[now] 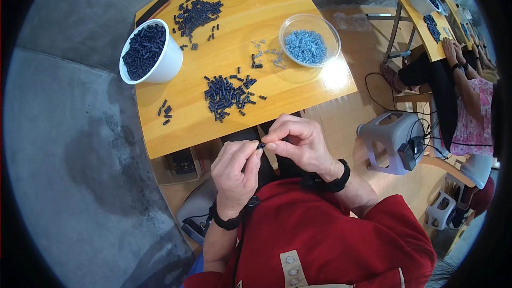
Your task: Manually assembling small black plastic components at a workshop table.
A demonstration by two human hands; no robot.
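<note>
At the center of the frame, a person's left hand (233, 172) and right hand (300, 141) meet, thumbs and fingertips of both pinched on one small black part (261, 146) — just below the near edge of the yellow worktop (186, 117). Above lies a loose pile (226, 95) of black pieces. Upper left, a white tub (168, 64) holds more; upper center-right — a clear bowl (282, 40) of bluish bits.
</note>
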